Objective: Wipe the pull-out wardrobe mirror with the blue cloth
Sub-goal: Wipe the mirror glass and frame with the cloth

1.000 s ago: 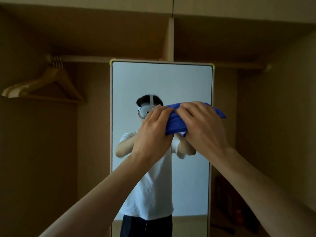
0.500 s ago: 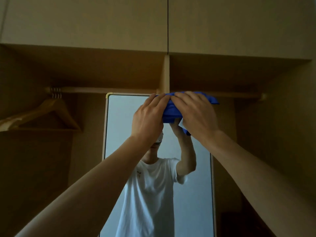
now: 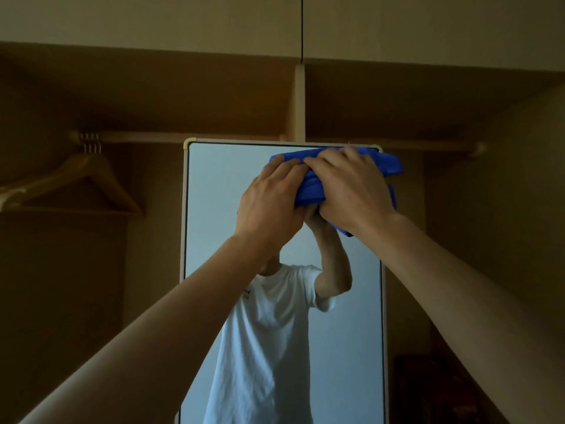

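The pull-out wardrobe mirror stands upright in the middle of the wardrobe, in a pale frame with yellowish top corners. A bunched blue cloth lies against the glass near the mirror's top right corner. My left hand grips the cloth's left side with curled fingers. My right hand covers and grips its right side. Both arms are stretched up and forward. The glass shows a person in a white T-shirt with raised arms.
Wooden hangers hang on the rail at the left. A vertical divider rises behind the mirror's top. Closed cabinet doors run above. The wardrobe's right wall is close to the mirror.
Both hands carried the cloth up the glass from the middle to the top edge, then a little rightward toward the top right corner. The view tilted upward.
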The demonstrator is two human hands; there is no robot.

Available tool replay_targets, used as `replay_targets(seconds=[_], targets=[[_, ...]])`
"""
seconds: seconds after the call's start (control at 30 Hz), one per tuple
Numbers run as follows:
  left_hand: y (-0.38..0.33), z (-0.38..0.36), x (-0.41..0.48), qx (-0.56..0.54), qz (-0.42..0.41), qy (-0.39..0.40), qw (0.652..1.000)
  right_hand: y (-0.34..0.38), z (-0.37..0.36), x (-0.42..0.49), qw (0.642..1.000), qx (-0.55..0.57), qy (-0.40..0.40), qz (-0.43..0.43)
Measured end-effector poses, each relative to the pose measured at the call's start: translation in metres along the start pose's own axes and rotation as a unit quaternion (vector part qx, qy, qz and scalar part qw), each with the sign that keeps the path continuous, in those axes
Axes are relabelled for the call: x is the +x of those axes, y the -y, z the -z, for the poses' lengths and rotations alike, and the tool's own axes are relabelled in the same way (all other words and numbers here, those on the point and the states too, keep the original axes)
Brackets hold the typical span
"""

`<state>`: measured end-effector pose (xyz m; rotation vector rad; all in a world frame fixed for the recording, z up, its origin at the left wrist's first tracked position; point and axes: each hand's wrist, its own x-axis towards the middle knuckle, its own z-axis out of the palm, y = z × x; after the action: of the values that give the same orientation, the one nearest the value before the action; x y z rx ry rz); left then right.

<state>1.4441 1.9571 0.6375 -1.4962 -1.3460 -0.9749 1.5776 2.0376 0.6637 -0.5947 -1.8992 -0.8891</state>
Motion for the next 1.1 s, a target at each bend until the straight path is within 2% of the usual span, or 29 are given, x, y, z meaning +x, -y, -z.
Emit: replay_targets(seconds=[0.4,0.8,1.1], targets=[[-0.004,-0.024,-0.056,-0.020,-0.043,-0.034,0.998,0.016,-0.011,-0.058,0.998,0.034,0.035,-0.031],[-0.008,-0.037,-0.131,-0.060,-0.013,0.059,0.996,0.049,-0.025,-0.130,0.992,0.070,0.085,-0.060],[-0.017,-0.055,-0.192,-0.060,0.005,0.050,0.997,0.069,-0.048,-0.188,0.990,0.061,0.108,-0.066]])
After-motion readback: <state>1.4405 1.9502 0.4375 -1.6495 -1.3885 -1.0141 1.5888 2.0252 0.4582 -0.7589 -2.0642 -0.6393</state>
